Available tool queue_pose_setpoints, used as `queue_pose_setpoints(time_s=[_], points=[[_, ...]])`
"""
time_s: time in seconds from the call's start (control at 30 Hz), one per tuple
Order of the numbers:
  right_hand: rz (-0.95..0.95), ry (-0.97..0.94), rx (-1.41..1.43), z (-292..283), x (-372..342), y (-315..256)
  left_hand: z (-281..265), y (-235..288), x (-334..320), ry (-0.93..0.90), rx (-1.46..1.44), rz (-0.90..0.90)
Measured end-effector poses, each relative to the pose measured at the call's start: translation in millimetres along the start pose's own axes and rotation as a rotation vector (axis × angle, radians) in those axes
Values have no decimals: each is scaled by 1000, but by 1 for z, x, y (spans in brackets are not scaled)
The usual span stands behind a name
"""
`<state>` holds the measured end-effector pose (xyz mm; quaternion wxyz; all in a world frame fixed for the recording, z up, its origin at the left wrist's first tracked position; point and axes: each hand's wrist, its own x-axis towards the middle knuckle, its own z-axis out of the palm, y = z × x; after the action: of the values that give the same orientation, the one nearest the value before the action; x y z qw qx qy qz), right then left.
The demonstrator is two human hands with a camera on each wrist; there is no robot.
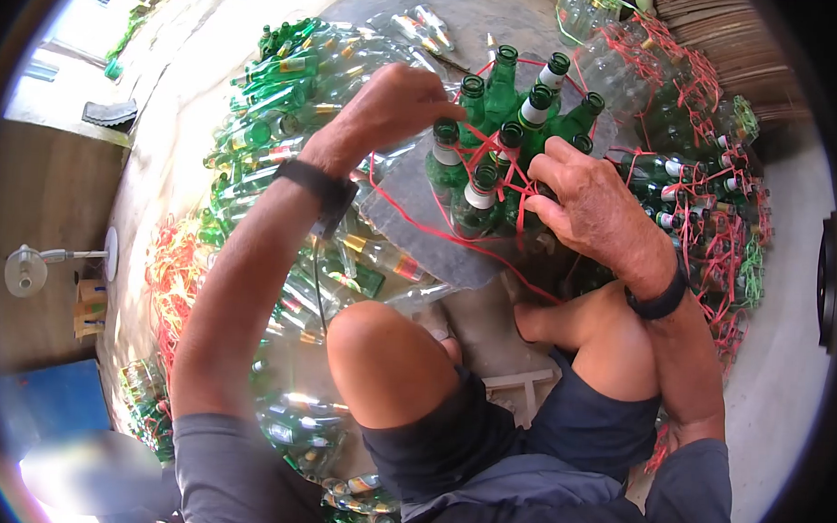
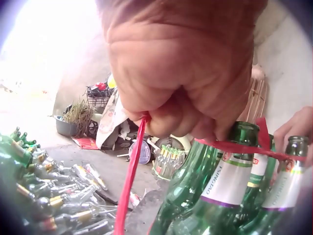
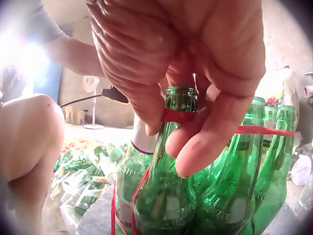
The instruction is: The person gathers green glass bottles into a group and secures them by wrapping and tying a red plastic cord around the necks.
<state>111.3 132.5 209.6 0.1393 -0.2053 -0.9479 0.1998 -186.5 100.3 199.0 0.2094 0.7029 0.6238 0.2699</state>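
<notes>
Several green glass bottles (image 1: pixel 480 204) stand upright in a tight cluster, their necks wound with red plastic twine (image 1: pixel 491 153). At the cluster's left side, my left hand (image 1: pixel 396 109) grips the twine in curled fingers. One strand (image 2: pixel 129 181) hangs from that fist in the left wrist view, and another stretches across the labelled necks. My right hand (image 1: pixel 591 198) is on the cluster's near right side. Its thumb and fingers curl round one bottle's neck (image 3: pixel 181 100), where a band of red twine crosses under the lip.
The bottles stand on a grey slab (image 1: pixel 420 215) in front of my knees. Loose green and clear bottles (image 1: pixel 286 100) lie heaped to the left, beside a tangle of red twine (image 1: pixel 173 281). More tied bottles (image 1: pixel 679 192) lie along the right. A white fan (image 1: pixel 26 271) stands far left.
</notes>
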Motion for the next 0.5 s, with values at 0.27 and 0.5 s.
queue_pose_setpoints(time_s=[0.27,0.5], points=[[19,44,-12,-2,-3,1,20,-4,-30,95,-285,-236],[-9,85,-14,-6,1,18,32,4,-53,127,-329,-217]])
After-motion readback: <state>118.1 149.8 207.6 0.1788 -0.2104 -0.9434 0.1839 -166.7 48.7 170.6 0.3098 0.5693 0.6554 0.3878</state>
